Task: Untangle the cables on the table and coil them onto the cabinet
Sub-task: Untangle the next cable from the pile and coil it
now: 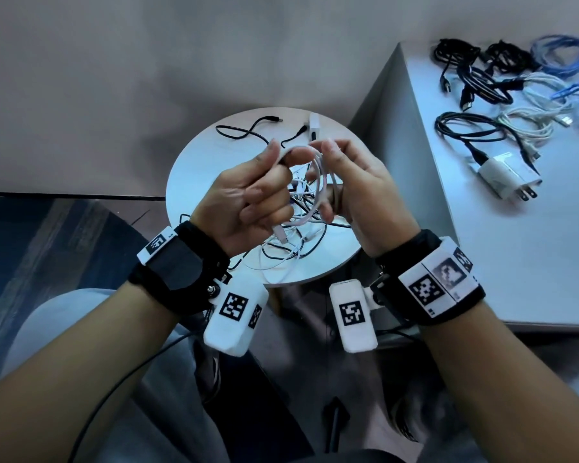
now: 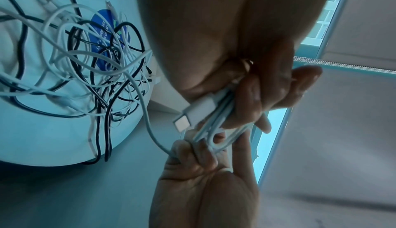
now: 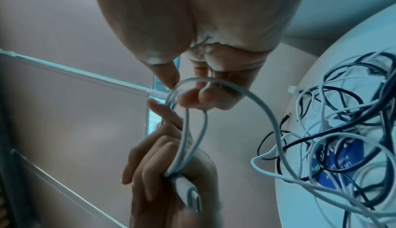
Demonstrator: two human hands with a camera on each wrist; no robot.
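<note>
Above the round table (image 1: pixel 188 168), both hands hold a partly coiled white cable (image 1: pixel 318 195). My left hand (image 1: pixel 278 158) grips the loops, and the cable's USB plug (image 1: pixel 279 233) sticks out below its fingers. The plug (image 2: pixel 184 120) also shows in the left wrist view. My right hand (image 1: pixel 325 165) pinches the top of the loops between thumb and fingers (image 3: pixel 171 79). One strand (image 3: pixel 268 113) runs from the coil down into the tangle of white and black cables (image 1: pixel 291 248) on the table. The cabinet (image 1: pixel 515 262) stands to the right.
On the cabinet lie coiled black cables (image 1: pixel 475 128), white cables (image 1: pixel 535 118), blue cables (image 1: pixel 562 51) and a white plug adapter (image 1: pixel 497 175). A white power brick (image 1: pixel 314 127) and a loose black cable (image 1: pixel 244 128) lie at the table's far side. My knees are below the table.
</note>
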